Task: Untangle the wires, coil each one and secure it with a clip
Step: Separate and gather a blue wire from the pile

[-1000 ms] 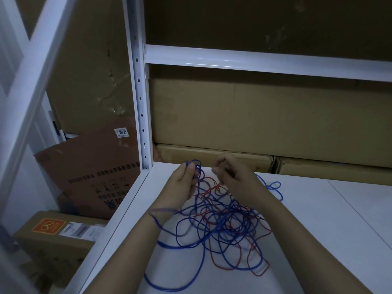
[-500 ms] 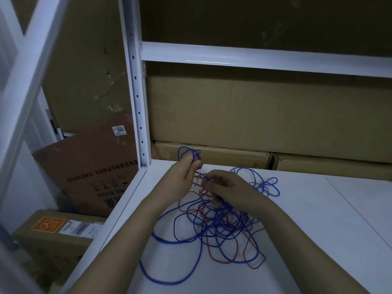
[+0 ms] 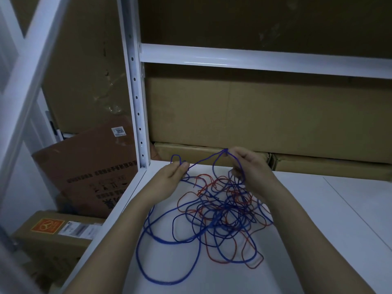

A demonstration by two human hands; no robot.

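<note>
- A loose tangle of blue wire [image 3: 169, 240] and red wire [image 3: 248, 259] lay on the white shelf board [image 3: 318, 240], spread from near its front edge toward the middle, with one big blue loop reaching closest to the front-left edge.
- Past the tangle, the left hand [image 3: 169, 177] hovered near the shelf's left edge, its fingertips pinching a blue strand, with a small blue loop standing up above them.
- The right hand [image 3: 250, 168] was raised further toward the back, thumb and fingers pinched on the peak of a lifted blue strand; a taut length ran between the two hands.
- At the back-left corner stood a white perforated upright [image 3: 135, 98].
- Behind the back edge sat flat cardboard boxes [image 3: 254, 115].
- Off the left edge leaned a brown carton [image 3: 89, 166] labelled 3055.
</note>
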